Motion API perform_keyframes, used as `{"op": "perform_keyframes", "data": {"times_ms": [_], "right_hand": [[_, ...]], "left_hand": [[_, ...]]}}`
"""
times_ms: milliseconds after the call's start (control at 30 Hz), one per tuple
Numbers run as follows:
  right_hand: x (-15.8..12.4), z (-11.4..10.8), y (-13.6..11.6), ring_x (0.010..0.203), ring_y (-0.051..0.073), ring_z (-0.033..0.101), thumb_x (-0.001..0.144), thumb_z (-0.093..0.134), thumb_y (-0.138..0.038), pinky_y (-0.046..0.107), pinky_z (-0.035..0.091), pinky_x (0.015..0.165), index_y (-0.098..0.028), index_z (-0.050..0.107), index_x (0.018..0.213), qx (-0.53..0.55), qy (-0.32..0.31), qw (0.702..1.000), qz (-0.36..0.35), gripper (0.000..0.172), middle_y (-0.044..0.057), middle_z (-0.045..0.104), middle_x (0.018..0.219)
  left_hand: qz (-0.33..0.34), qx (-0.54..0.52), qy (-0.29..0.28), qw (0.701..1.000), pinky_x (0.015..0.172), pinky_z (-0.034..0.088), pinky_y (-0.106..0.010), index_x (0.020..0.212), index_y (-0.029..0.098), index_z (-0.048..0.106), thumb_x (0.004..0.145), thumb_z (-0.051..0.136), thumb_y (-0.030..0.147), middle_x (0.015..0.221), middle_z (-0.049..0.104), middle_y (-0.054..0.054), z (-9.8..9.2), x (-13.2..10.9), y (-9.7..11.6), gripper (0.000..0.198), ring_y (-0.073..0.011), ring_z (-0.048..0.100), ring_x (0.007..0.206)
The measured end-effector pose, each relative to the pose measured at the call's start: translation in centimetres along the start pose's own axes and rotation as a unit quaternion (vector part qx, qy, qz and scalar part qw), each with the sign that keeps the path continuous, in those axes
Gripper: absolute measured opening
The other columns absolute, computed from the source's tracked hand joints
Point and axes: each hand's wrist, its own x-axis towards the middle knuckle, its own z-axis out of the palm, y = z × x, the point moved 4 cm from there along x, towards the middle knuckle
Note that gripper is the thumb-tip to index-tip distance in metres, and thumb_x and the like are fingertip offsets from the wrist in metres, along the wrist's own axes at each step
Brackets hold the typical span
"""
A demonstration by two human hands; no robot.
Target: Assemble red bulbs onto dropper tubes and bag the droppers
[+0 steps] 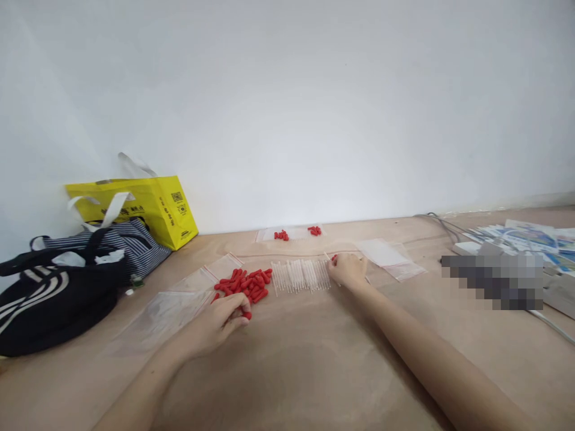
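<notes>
A pile of small, elongated red pieces lies left of centre on the table. At its near edge, my left hand has its thumb and fingers closed on one red piece. Right of the pile, a row of thin white sticks lies side by side. My right hand is at the right end of this row, fingers pinched together. A bit of red shows at its fingertips, beside the tip of a white stick; the fingers hide the rest.
Clear plastic bags lie left of the pile, and another bag is beyond my right hand. By the wall, a clear bag bears two red clusters. A yellow bag and black bag stand left; papers and cables lie right.
</notes>
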Motion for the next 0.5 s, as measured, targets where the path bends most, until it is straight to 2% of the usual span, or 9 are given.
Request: {"op": "perform_keyframes", "data": {"times_ms": [67,133,200,267,333,400,500], "right_hand": [[-0.6,-0.3,-0.2,0.084,0.025,0.055,0.079,0.040,-0.028,0.034,0.032,0.073,-0.013,0.062,0.076,0.022,0.007,0.999,-0.039,0.027,0.014,0.063,0.081],[-1.8,-0.3,-0.4,0.082,0.020,0.055,0.081,0.040,-0.026,0.029,0.033,0.070,-0.014,0.060,0.081,0.044,0.010,0.995,-0.084,0.023,0.011,0.063,0.084],[-3.4,0.0,-0.5,0.077,0.017,0.054,0.082,0.039,-0.023,0.026,0.034,0.067,-0.015,0.057,0.082,0.082,0.014,0.985,-0.151,0.019,0.008,0.062,0.082],[-5.2,0.3,-0.6,0.073,0.016,0.053,0.083,0.037,-0.018,0.026,0.034,0.066,-0.016,0.054,0.082,0.149,0.023,0.955,-0.254,0.018,0.006,0.060,0.079],[-6.7,0.6,-0.4,0.074,0.016,0.052,0.084,0.035,-0.014,0.027,0.034,0.068,-0.016,0.054,0.087,0.179,0.028,0.929,-0.322,0.019,0.006,0.060,0.081],[-7.6,0.8,-0.2,0.077,0.016,0.052,0.084,0.035,-0.011,0.029,0.033,0.069,-0.017,0.053,0.096,0.180,0.031,0.917,-0.353,0.023,0.006,0.060,0.085],[-8.2,0.8,-0.3,0.077,0.016,0.051,0.083,0.035,-0.009,0.029,0.031,0.069,-0.018,0.053,0.103,0.174,0.029,0.910,-0.374,0.028,0.006,0.059,0.086]], "left_hand": [[0.015,-0.065,0.009,0.998,0.058,0.037,-0.024,0.082,0.020,0.047,0.081,0.039,0.023,0.069,0.052,0.002,0.8,0.6,1.4,0.009,-0.0138,0.049,0.062],[0.032,-0.132,0.037,0.990,0.063,0.040,-0.025,0.092,0.019,0.045,0.082,0.037,0.023,0.076,0.052,0.000,1.8,1.6,2.6,0.013,-0.0138,0.051,0.067],[0.047,-0.194,0.039,0.979,0.067,0.042,-0.027,0.102,0.020,0.043,0.083,0.037,0.022,0.078,0.053,0.000,3.1,2.9,3.4,0.020,-0.0142,0.053,0.071],[0.051,-0.262,0.043,0.963,0.070,0.043,-0.028,0.090,0.019,0.049,0.080,0.041,0.021,0.082,0.055,-0.002,4.5,4.2,3.9,0.012,-0.0144,0.055,0.075],[0.027,-0.338,0.080,0.937,0.071,0.044,-0.027,0.077,0.017,0.049,0.073,0.051,0.020,0.080,0.055,-0.002,5.6,5.4,3.8,0.006,-0.0154,0.056,0.078],[-0.016,-0.393,0.105,0.913,0.069,0.045,-0.027,0.070,0.016,0.048,0.068,0.057,0.020,0.074,0.055,0.000,6.6,6.1,3.5,0.010,-0.0148,0.057,0.073],[-0.049,-0.442,0.124,0.887,0.064,0.046,-0.026,0.070,0.017,0.047,0.067,0.059,0.024,0.068,0.055,0.002,7.7,6.4,3.2,0.015,-0.0134,0.057,0.067]]}}
